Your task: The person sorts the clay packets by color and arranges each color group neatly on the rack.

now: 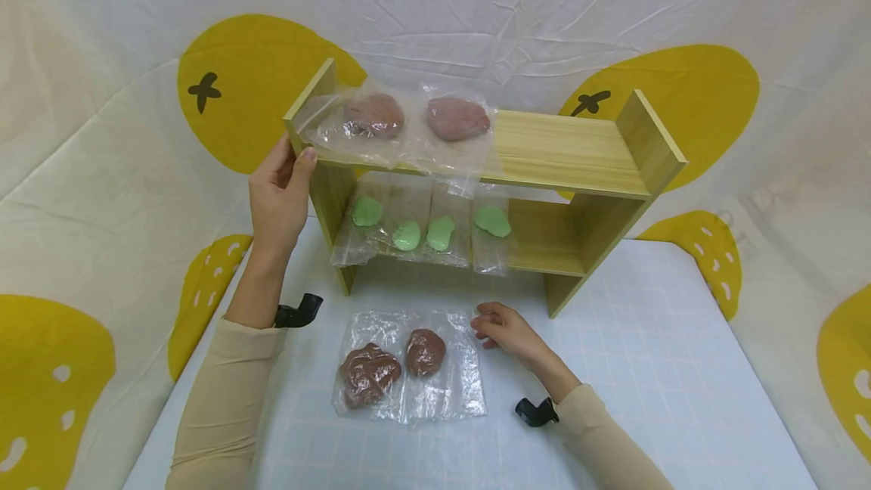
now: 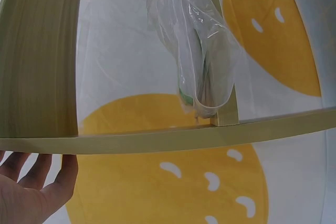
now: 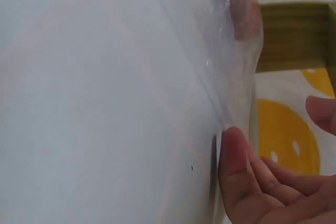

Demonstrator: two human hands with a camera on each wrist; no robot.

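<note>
A two-tier wooden shelf [image 1: 578, 150] stands on the table. My left hand [image 1: 280, 191] grips its left side panel near the top, thumb on the front edge; in the left wrist view, the left fingers [image 2: 67, 177] reach the panel's edge. Low over the table, my right hand [image 1: 506, 335] has loosely bent fingers beside a clear bag with a rounded brown lump [image 1: 426, 352]. A fingertip [image 3: 233, 148] is right at the bag's edge in the right wrist view, while another digit stands apart. Left of that bag lies another bag holding a folded brown lump [image 1: 370, 374].
On the top tier, two clear bags hold reddish-brown lumps [image 1: 458, 119], hanging over the front edge. Several small bags with green lumps [image 1: 492, 221] line the lower tier. Pale checked cloth covers the table [image 1: 653, 369]; a patterned curtain [image 1: 517, 13] hangs behind.
</note>
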